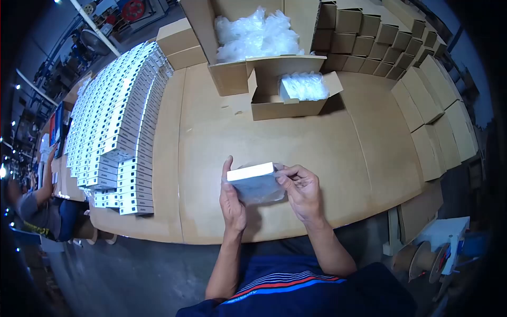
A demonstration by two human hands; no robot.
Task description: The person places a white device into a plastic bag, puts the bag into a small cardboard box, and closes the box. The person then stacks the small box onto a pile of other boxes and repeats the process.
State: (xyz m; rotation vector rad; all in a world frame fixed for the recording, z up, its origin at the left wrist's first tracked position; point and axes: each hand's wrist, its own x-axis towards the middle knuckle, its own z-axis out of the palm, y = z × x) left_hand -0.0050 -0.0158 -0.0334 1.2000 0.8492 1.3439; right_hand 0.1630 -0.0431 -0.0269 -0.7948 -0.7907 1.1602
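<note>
Above the near part of the table, a small white box [250,173] sits in a clear plastic bag [260,194], its white side facing up. My left hand [233,206] grips the box's left end, with the thumb and fingers around it. At the right end, my right hand [303,191] pinches the bag's edge between thumb and fingers. Further back stands an open cardboard carton [288,110], its flaps spread, with a bubble-wrapped pack [304,86] inside.
Stacked white boxes [108,119] cover the table's left side. Behind the carton, a large cardboard box [229,79] holds clear plastic packaging [259,36]. Brown cartons [364,39] are piled at the back right, others [430,100] along the right edge. A person [42,203] sits far left.
</note>
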